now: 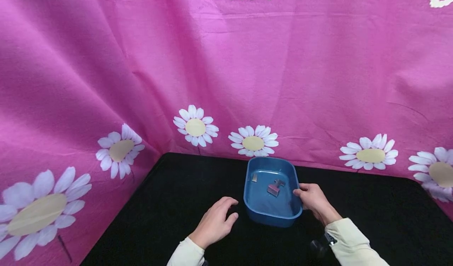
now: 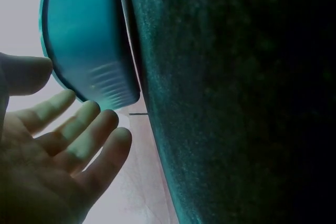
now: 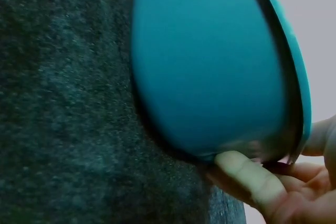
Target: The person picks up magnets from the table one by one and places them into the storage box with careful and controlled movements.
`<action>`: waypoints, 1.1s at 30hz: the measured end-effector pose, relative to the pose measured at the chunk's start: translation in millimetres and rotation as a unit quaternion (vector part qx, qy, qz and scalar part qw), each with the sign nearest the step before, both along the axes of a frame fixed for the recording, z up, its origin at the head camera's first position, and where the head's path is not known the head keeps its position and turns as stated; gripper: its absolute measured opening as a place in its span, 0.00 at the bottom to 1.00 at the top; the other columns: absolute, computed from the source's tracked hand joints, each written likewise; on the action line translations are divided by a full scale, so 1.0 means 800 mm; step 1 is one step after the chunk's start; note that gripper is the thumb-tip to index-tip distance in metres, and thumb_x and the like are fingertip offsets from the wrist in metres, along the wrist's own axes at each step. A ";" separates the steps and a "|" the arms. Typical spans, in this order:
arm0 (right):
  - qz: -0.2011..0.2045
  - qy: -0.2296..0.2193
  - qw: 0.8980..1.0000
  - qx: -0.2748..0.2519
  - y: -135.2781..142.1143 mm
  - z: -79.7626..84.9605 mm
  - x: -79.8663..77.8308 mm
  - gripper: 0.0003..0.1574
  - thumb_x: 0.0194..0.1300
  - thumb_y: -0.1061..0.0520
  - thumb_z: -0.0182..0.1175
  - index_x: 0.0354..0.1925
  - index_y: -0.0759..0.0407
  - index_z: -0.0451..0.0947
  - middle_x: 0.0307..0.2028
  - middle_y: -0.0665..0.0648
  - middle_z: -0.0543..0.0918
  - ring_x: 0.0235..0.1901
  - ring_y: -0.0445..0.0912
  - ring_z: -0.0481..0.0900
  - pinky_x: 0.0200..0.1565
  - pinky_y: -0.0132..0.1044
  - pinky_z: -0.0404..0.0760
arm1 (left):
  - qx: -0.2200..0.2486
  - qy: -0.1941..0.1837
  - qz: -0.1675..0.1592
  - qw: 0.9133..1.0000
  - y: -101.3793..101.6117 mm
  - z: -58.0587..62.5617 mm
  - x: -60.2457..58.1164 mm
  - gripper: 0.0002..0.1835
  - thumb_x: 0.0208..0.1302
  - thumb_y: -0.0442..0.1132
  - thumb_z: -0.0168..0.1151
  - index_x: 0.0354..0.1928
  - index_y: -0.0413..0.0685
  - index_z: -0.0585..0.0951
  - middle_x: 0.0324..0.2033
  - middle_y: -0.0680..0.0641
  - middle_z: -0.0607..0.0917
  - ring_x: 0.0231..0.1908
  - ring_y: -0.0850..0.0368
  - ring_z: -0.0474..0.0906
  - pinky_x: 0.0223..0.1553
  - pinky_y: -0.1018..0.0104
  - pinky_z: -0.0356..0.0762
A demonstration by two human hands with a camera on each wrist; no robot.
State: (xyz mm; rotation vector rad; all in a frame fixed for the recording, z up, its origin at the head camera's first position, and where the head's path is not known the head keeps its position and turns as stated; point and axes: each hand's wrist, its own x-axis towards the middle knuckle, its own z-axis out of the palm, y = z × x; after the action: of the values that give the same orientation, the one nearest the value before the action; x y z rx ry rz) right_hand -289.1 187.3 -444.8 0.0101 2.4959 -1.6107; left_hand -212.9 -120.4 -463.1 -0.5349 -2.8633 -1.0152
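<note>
A blue rectangular plastic tub point(image 1: 253, 209) stands on the black table. Inside it lie a small pinkish block-like piece point(image 1: 273, 189) with a greyish part point(image 1: 279, 182) beside it, and a small tan rectangular piece point(image 1: 255, 178); their exact kinds are too small to tell. My right hand point(image 1: 313, 201) grips the tub's right side, thumb over the rim and fingers against the outer wall, as the right wrist view also shows. Just left of the tub is my left hand point(image 1: 217, 221), fingers spread and relaxed, holding nothing. The left wrist view shows its fingers point(image 2: 86, 135) near the tub's wall.
Black cloth covers the table point(image 1: 198, 183). Behind it and along its left side hangs a pink curtain point(image 1: 301, 81) printed with white daisies and lettering. The tub stands near the table's back edge.
</note>
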 end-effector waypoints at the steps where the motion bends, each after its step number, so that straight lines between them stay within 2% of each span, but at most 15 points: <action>1: -0.002 0.002 1.000 0.002 0.000 0.000 -0.002 0.25 0.71 0.65 0.48 0.61 0.81 0.67 0.41 0.73 0.85 0.35 0.50 0.86 0.37 0.47 0.88 | -0.001 0.000 -0.001 1.000 0.000 -0.001 0.000 0.18 0.71 0.43 0.56 0.60 0.48 0.76 0.58 0.49 0.79 0.59 0.53 0.78 0.57 0.52 0.78; 4: -0.011 0.011 1.000 0.008 -0.002 0.001 -0.009 0.25 0.70 0.65 0.49 0.60 0.81 0.69 0.39 0.71 0.85 0.33 0.48 0.86 0.36 0.45 0.88 | -0.002 -0.001 -0.004 1.000 0.001 -0.001 -0.001 0.18 0.71 0.44 0.56 0.60 0.49 0.77 0.59 0.49 0.79 0.59 0.53 0.77 0.57 0.52 0.78; 7: -0.015 0.012 1.000 0.015 -0.006 0.004 -0.017 0.25 0.70 0.65 0.49 0.60 0.80 0.69 0.33 0.64 0.85 0.30 0.45 0.83 0.34 0.41 0.87 | -0.007 -0.011 -0.005 1.000 0.001 0.000 -0.002 0.19 0.71 0.45 0.56 0.60 0.49 0.77 0.59 0.49 0.79 0.60 0.53 0.77 0.58 0.51 0.78; 10: -0.018 -0.002 0.999 0.026 -0.009 0.005 -0.024 0.25 0.71 0.63 0.49 0.61 0.78 0.69 0.25 0.54 0.78 0.26 0.41 0.78 0.30 0.36 0.83 | -0.015 -0.021 -0.008 1.000 0.002 0.000 -0.004 0.19 0.71 0.45 0.56 0.60 0.50 0.77 0.60 0.49 0.79 0.60 0.52 0.77 0.57 0.51 0.78; 13: -0.022 -0.014 0.999 0.030 -0.010 0.005 -0.028 0.25 0.71 0.63 0.50 0.61 0.77 0.69 0.24 0.52 0.76 0.25 0.41 0.76 0.28 0.34 0.79 | -0.020 -0.028 -0.010 0.999 0.003 0.000 -0.005 0.19 0.70 0.46 0.57 0.60 0.50 0.77 0.60 0.48 0.78 0.59 0.52 0.77 0.57 0.51 0.78; 16: -0.029 -0.011 0.999 0.018 -0.006 0.004 -0.029 0.25 0.71 0.64 0.50 0.61 0.79 0.69 0.29 0.56 0.82 0.28 0.42 0.80 0.30 0.36 0.83 | -0.020 -0.026 -0.014 0.999 0.007 0.000 -0.007 0.20 0.70 0.46 0.57 0.60 0.50 0.77 0.60 0.49 0.78 0.59 0.52 0.77 0.57 0.51 0.78; 23: -0.041 0.005 0.999 0.026 0.005 0.001 -0.034 0.25 0.67 0.63 0.51 0.58 0.79 0.71 0.27 0.57 0.83 0.27 0.42 0.80 0.29 0.35 0.82 | -0.024 -0.021 -0.021 0.999 0.014 0.002 -0.009 0.20 0.70 0.47 0.56 0.61 0.51 0.77 0.60 0.50 0.78 0.60 0.54 0.76 0.58 0.52 0.77; 28: -0.048 -0.005 0.998 0.040 0.007 -0.001 -0.034 0.25 0.70 0.62 0.50 0.59 0.77 0.71 0.37 0.66 0.85 0.31 0.43 0.83 0.33 0.37 0.85 | -0.026 -0.022 -0.021 0.999 0.017 0.003 -0.007 0.19 0.70 0.46 0.57 0.60 0.51 0.77 0.59 0.50 0.79 0.59 0.54 0.77 0.57 0.53 0.78; 33: -0.049 -0.014 0.998 0.045 0.007 0.000 -0.034 0.26 0.74 0.59 0.47 0.63 0.75 0.68 0.47 0.74 0.82 0.35 0.45 0.84 0.37 0.40 0.85 | -0.024 -0.013 -0.025 0.999 0.021 0.004 -0.008 0.19 0.70 0.45 0.57 0.60 0.50 0.78 0.59 0.50 0.79 0.59 0.54 0.77 0.58 0.53 0.77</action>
State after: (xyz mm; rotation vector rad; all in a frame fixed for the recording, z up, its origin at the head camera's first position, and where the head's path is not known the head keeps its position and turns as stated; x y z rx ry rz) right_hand -316.7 192.8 -445.1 0.1681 2.5823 -1.5214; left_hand -219.2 -103.5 -459.8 -0.6054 -2.9184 -0.9711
